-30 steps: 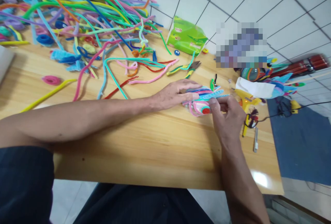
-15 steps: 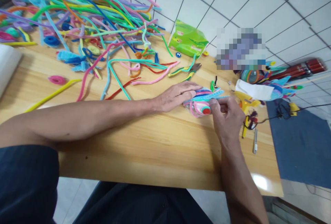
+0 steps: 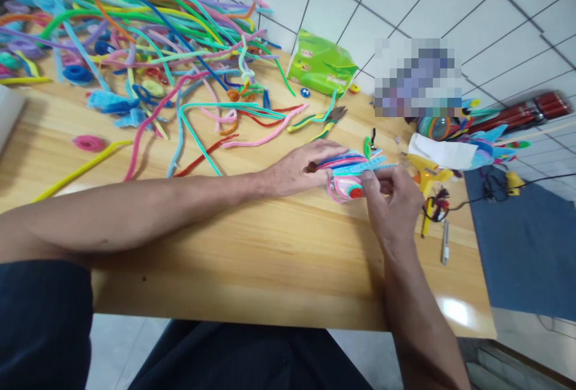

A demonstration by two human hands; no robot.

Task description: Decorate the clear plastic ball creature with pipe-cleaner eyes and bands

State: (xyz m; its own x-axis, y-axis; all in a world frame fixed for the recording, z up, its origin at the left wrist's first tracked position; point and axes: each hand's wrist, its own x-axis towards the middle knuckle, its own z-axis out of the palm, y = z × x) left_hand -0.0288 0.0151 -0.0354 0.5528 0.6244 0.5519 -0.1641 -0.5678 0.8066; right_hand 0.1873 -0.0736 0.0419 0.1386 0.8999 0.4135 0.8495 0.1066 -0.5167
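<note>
A multicoloured pipe-cleaner craft piece [image 3: 344, 188], with blue and pink strands and a round red end, lies between my hands just above the table. My left hand [image 3: 294, 168] wraps round its left side, fingers over the top and thumb below, a gap showing between them. At its right side my right hand [image 3: 396, 198] is closed in a pinch on a light blue pipe cleaner [image 3: 377, 169] along the piece. The tips of its fingers are partly hidden.
Behind my hands lie cutting pliers [image 3: 333, 123] and a green packet [image 3: 321, 66]. To the right are a yellow glue gun [image 3: 425, 174] with its cord, a utility knife [image 3: 445, 243] and a red flask [image 3: 517, 115]. Heaped pipe cleaners [image 3: 180, 18] cover the back left.
My left thumb has moved down and away from the fingers, uncovering more of the blue and pink strands. The right hand keeps its pinch. The view has shifted slightly.
</note>
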